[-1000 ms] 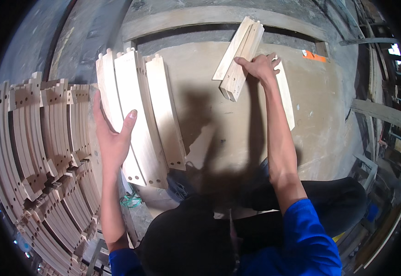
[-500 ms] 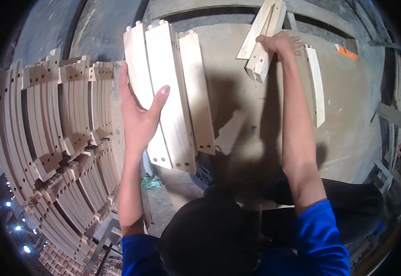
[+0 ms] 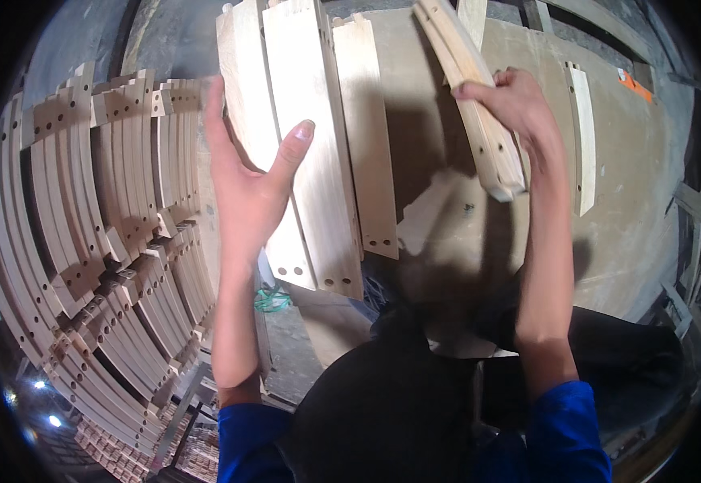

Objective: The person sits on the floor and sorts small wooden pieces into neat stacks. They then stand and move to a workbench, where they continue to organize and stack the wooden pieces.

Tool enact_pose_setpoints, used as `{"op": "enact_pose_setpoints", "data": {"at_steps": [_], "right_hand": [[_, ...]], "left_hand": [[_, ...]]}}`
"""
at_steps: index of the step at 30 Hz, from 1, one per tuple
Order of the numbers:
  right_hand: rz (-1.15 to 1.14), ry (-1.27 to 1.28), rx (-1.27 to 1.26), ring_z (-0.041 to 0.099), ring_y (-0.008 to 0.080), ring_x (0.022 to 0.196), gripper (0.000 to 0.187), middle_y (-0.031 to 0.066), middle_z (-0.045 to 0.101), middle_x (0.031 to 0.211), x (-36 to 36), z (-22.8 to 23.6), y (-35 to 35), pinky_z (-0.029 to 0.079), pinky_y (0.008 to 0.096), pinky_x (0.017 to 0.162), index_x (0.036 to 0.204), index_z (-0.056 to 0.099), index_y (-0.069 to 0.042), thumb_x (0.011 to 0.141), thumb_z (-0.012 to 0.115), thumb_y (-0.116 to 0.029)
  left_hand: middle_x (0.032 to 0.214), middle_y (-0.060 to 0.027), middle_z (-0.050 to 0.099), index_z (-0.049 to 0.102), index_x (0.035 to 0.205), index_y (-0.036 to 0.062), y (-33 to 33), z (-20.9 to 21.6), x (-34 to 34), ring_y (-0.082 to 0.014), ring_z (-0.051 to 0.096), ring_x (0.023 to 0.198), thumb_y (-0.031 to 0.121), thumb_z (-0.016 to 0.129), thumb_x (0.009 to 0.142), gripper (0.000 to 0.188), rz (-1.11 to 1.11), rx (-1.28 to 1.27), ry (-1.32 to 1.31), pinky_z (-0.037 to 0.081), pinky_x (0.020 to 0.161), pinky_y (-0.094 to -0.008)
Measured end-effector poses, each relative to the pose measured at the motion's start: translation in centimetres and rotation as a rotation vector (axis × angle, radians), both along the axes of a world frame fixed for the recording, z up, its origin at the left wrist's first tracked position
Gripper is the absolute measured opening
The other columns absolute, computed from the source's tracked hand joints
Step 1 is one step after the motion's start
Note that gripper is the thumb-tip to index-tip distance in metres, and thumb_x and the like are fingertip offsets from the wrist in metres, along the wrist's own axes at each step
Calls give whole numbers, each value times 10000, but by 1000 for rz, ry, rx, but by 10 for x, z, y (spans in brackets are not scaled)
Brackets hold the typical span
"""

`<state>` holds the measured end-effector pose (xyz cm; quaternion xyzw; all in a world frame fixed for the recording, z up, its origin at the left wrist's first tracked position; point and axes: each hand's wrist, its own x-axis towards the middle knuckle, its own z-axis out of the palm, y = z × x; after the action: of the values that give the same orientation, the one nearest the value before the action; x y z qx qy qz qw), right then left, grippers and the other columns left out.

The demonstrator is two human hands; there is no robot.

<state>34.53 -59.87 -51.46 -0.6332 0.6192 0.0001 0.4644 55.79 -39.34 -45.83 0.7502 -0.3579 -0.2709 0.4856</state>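
The pale wooden slats [image 3: 322, 185] lay side by side under and just to the right of the left hand [image 3: 254, 201], their drilled ends toward the person and dowelled ends away. A shorter slat [image 3: 371, 137] lay just beside them, on the side nearer the right hand [image 3: 519, 105]. The wooden bars [image 3: 491, 153] were in the right hand itself, tilted over the brown board [image 3: 628, 177], with the drilled lower end nearer the person; whether that end touched the board could not be told.

The left hand was spread wide, the thumb laid over the slats and the fingers stretched along their outer left edge, without closing round them. The right hand was clenched on the bars, thumb across the near side and fingers curled behind. Another pale piece [image 3: 472, 20] showed behind the bars' upper end; whether it was in the same grasp could not be made out. A lone slat [image 3: 585, 137] lay right of the right hand, near an orange strip [image 3: 636, 86].
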Motion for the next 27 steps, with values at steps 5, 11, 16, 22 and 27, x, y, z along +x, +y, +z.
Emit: {"op": "enact_pose_setpoints", "data": {"at_steps": [5,11,16,22,27], "right_hand": [[104,-148,-102,418,375,1317,421,314,395,1411,-2,37,51,385,445,1030,831,708,16,587,832,-304],[226,5,-306,205,451,1379,731,368,287,1415,21,53,112,241,519,1097,1075,601,113,689,775,-483],[287,-110,-104,145,497,1392,632,395,256,1421,34,65,124,171,562,1114,1112,609,65,819,660,-493],[336,-167,-344,207,508,1364,351,342,281,1434,39,50,135,234,562,1088,1047,634,45,847,638,-243],[357,-176,-474,213,506,1362,239,307,290,1445,41,56,135,250,567,1077,978,657,39,811,658,-132]], "left_hand": [[1417,-236,371,182,1463,-42,-2,5,0,-280,404,1300,207,725,847,858,-20,-6,21,329,1078,-383],[1368,-245,416,164,1454,-62,-3,4,-3,-263,474,1228,191,715,853,854,1,62,-91,364,1046,-362],[1335,-223,455,211,1449,-56,-4,7,1,-233,468,1222,195,668,894,761,-50,69,13,366,1032,-344],[1344,-200,460,238,1446,-50,-3,3,-1,-226,467,1221,206,578,954,650,-37,19,-17,359,1034,-342],[1385,-246,425,260,1445,-60,1,3,1,-273,453,1257,263,524,979,626,-111,82,-195,334,1059,-358]]}}
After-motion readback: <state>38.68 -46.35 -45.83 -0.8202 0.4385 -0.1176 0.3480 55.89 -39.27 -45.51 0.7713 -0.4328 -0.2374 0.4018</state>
